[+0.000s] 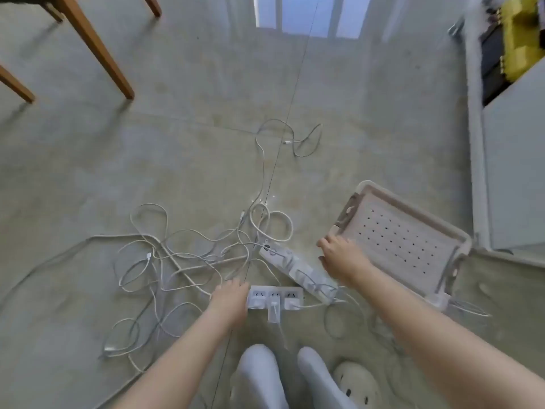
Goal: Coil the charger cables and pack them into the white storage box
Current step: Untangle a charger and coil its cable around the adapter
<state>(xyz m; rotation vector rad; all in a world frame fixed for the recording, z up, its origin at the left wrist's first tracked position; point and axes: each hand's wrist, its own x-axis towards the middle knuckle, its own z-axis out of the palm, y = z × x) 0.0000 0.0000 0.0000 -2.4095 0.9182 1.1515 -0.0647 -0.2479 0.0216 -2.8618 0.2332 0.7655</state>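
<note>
Several white charger cables (pixel 177 255) lie tangled on the floor, and one strand (pixel 295 140) trails farther away. A short white power strip (pixel 277 296) with chargers plugged in sits near my feet. My left hand (pixel 230 299) grips its left end. A longer power strip (pixel 295 267) lies at an angle beside it. The white storage box (pixel 407 237), with a perforated bottom, stands to the right with nothing in it. My right hand (pixel 339 255) reaches palm down to the box's near left corner, fingertips touching the rim.
Wooden chair legs (pixel 97 51) stand at the far left. A white cabinet (pixel 513 160) rises just right of the box, with a yellow object (pixel 519 33) beyond it. My legs (pixel 283 376) and a slipper (pixel 356 385) are at the bottom.
</note>
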